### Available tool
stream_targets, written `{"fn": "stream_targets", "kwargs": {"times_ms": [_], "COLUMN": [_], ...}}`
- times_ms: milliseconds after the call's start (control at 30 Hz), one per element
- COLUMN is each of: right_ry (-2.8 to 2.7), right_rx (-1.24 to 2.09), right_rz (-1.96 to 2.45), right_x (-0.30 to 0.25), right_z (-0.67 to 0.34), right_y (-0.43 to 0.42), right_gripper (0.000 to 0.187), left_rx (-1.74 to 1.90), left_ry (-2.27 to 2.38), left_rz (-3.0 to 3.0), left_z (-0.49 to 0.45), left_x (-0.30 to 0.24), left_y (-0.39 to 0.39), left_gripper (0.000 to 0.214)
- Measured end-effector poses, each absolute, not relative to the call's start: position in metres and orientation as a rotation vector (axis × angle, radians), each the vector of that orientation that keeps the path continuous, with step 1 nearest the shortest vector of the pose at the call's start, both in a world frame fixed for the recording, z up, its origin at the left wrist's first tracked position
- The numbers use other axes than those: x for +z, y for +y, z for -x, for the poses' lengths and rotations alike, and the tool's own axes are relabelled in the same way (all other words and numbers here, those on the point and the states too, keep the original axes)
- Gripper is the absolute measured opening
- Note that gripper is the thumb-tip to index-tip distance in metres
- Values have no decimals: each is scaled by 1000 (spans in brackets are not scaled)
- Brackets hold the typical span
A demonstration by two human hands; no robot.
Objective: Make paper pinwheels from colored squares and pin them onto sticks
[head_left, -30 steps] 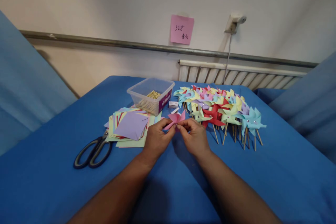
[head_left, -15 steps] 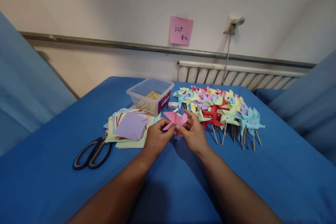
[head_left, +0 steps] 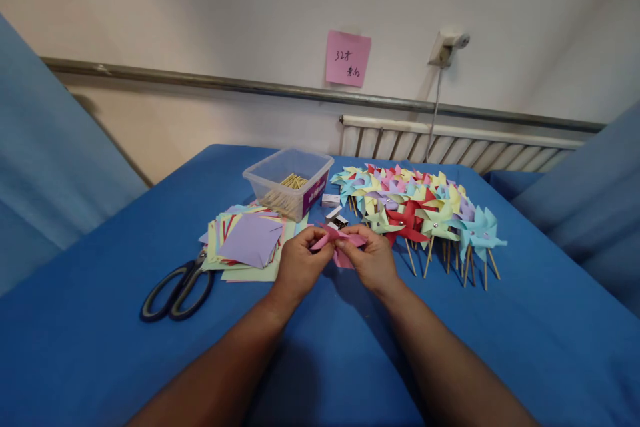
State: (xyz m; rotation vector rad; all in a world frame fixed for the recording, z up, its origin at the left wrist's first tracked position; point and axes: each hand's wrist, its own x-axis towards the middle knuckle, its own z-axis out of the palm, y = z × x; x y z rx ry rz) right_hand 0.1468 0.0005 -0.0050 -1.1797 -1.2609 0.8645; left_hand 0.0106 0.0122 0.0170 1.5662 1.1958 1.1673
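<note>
Between my two hands is a pink paper pinwheel [head_left: 343, 257], its blades partly folded in toward the middle. My left hand [head_left: 303, 259] pinches its left side with thumb and fingers. My right hand [head_left: 371, 257] is closed on its right side, the thumb near the centre. Fingers cover part of the paper. Just beyond the hands lies a small open box [head_left: 336, 217] with dark contents too small to make out. To the left sits a stack of cut paper squares [head_left: 250, 240], a purple one on top.
Black-handled scissors [head_left: 177, 290] lie left of the paper. A clear plastic tub [head_left: 289, 177] of wooden sticks stands behind it, with a small white box [head_left: 331, 200] beside. Many finished pinwheels [head_left: 410, 219] on sticks crowd the right. A radiator [head_left: 450, 140] runs along the wall.
The pink blade that stood up has been folded down toward the centre. My right fingers have lowered and closed in on the paper, uncovering the small open box behind.
</note>
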Motion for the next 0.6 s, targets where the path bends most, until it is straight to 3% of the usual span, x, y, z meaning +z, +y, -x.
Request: {"fn": "stream_targets", "kwargs": {"times_ms": [600], "right_ry": [-1385], "right_rx": [614], "right_rz": [1280], "right_x": [0], "right_z": [-144], "right_y": [-5], "right_gripper": [10], "left_rx": [1160], "left_ry": [1235], "left_rz": [-1501], "left_z": [-12], "left_x": [15], "left_y": [11], "left_gripper": [12]}}
